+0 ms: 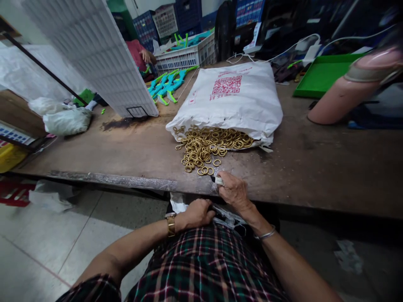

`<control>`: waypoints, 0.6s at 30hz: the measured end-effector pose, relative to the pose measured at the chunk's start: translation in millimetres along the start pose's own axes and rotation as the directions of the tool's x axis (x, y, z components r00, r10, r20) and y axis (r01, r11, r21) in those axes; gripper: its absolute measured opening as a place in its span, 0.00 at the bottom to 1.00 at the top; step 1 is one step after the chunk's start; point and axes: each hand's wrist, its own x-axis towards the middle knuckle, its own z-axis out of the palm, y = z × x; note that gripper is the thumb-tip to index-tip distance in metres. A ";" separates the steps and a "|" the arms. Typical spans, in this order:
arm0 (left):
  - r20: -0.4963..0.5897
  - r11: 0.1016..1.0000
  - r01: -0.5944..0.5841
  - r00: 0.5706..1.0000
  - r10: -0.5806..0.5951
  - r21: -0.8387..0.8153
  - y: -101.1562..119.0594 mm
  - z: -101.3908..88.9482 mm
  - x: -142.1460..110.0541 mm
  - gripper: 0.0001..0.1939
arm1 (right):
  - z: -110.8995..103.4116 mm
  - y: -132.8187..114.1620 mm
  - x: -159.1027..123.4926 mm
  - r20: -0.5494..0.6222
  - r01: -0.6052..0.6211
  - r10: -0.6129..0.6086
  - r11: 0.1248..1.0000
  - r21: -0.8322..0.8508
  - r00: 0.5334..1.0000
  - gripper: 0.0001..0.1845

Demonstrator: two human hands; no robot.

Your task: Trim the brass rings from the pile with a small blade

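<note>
My right hand (233,192) is at the front edge of the table, its fingers closed on a small pale object with a dark tip (218,180); its kind is unclear. Just below the edge, close to my lap, my left hand (195,214) has its fingers curled in, and what they hold is hidden. Clear crumpled plastic (231,219) lies between the two hands. Ahead of them, brass-coloured rings (201,151) spill in a heap from the mouth of a white woven sack (233,98) with red print. A few loose rings (205,170) lie nearest my right hand.
A pink bottle (343,94) and a green tray (325,75) stand at the right. Turquoise and lime plastic parts (170,84) lie behind a leaning white panel (91,54). Another person's hand (146,56) shows near a white crate (185,58). A white plastic bag (66,117) sits at left.
</note>
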 end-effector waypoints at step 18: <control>0.687 0.093 -0.770 0.611 0.394 0.631 76.3 17.1 17.1 0.09 | -4.7 9.6 5.4 -0.195 -0.153 0.258 0.888 0.433 0.946 0.11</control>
